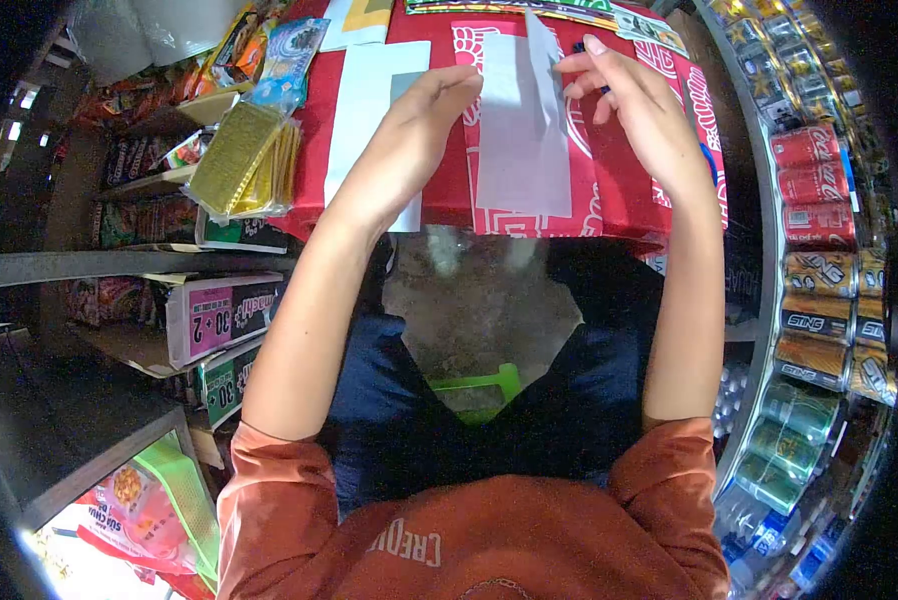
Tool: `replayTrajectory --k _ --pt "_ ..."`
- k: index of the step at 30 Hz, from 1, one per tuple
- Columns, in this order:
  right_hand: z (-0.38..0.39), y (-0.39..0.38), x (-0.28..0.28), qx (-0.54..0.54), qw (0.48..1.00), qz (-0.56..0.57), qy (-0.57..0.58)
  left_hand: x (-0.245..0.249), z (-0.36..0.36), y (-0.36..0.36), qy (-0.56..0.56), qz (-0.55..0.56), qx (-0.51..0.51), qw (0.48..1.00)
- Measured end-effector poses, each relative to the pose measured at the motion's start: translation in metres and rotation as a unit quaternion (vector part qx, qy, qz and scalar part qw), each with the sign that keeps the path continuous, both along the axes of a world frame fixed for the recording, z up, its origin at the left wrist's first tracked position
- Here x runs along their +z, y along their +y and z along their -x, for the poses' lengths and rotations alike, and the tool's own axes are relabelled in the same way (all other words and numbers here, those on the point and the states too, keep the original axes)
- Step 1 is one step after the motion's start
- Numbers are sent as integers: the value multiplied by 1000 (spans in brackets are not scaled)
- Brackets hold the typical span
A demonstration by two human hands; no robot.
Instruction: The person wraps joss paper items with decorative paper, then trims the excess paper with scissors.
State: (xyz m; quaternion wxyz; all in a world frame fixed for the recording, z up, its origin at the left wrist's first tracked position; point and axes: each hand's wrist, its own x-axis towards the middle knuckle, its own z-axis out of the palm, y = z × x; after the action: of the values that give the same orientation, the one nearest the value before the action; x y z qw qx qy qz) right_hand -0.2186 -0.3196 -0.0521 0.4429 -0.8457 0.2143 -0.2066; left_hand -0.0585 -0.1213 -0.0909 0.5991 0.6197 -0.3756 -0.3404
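Note:
A folded white paper sheet (pixel 524 140) lies on a red table cover with white print, its upper flap (pixel 544 60) standing up. At the sheet's upper left edge is my left hand (pixel 424 125), fingers stretched out and close together, with no object visible in it. My right hand (pixel 639 115) is to the right of the raised flap, its fingers partly curled and the fingertips close to the paper. A small dark blue, pen-like thing (pixel 578 47) shows between those fingers, mostly hidden. Left of the sheet lies another white paper (pixel 354 130), partly under my left forearm.
Yellow packets in clear plastic (pixel 237 160) sit at the table's left edge, beside shelves of boxes (pixel 219 320). Stacked drink cans (pixel 814 190) line the right side. A green plastic stool (pixel 479 392) shows between my legs.

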Motion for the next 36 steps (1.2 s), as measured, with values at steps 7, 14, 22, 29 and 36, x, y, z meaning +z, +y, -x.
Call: replayTrajectory --k 7,14,22,29,36 --pt "0 2 -9 -100 981 -164 15 -3 3 2 57 28 -12 998" --pt "2 -16 -18 -71 933 -353 -2 10 15 3 111 -3 -35 993" --pt "-7 -3 -18 -95 962 -248 58 6 17 3 107 -18 -25 994" --pt "-13 -7 -26 -108 980 -158 53 2 16 3 97 -8 -24 995" --pt "-29 -18 -53 -163 983 -81 37 3 18 1 93 -18 -26 995"
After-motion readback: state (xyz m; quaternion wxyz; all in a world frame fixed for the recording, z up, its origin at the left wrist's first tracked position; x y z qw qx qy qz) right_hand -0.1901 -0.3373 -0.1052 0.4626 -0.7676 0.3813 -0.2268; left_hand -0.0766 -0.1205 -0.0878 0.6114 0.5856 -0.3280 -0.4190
